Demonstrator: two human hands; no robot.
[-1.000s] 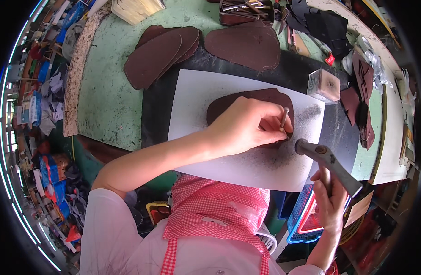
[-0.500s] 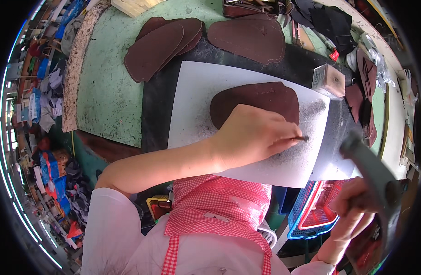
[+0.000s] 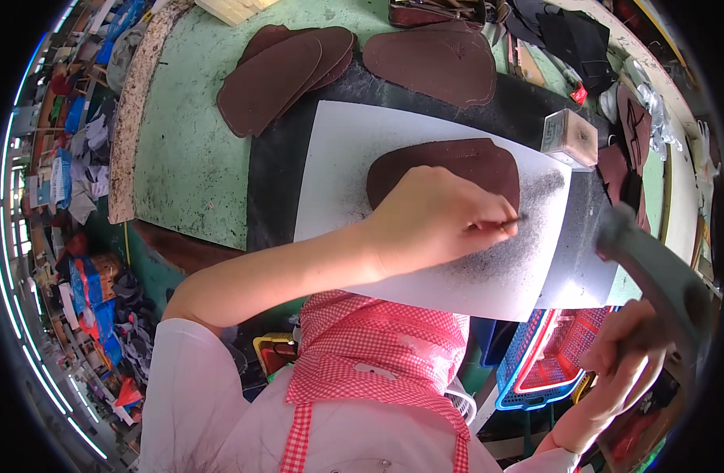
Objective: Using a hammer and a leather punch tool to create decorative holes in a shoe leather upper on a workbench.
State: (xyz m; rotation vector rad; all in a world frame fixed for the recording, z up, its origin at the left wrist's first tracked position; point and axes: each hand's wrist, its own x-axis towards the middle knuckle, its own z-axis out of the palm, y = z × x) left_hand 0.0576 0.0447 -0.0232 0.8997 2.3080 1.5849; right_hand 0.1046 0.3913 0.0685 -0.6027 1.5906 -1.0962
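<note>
My left hand (image 3: 448,214) is closed, its fingertips pinching a thin dark punch (image 3: 522,220) that mostly hides behind them. It hangs over the near right edge of a dark brown rounded leather piece (image 3: 456,158), covering part of it. The leather rests on a white board (image 3: 326,169) speckled with tiny black marks, densest to the right of the hand. At the right, my right hand (image 3: 626,359) grips a hammer (image 3: 677,292), raised off the board and somewhat blurred. Its grey head lies close to the camera.
More brown leather pieces (image 3: 271,83) overlap at the back left, with another piece (image 3: 433,67) beside them. A clear box (image 3: 569,140) stands by the board's far right corner. Behind is a tool tray (image 3: 437,14). Blue and red baskets (image 3: 535,363) sit below the table edge.
My left hand has shifted slightly away from me with the punch. The right hand and hammer have moved a little up and to the right. The whole view has shifted slightly.
</note>
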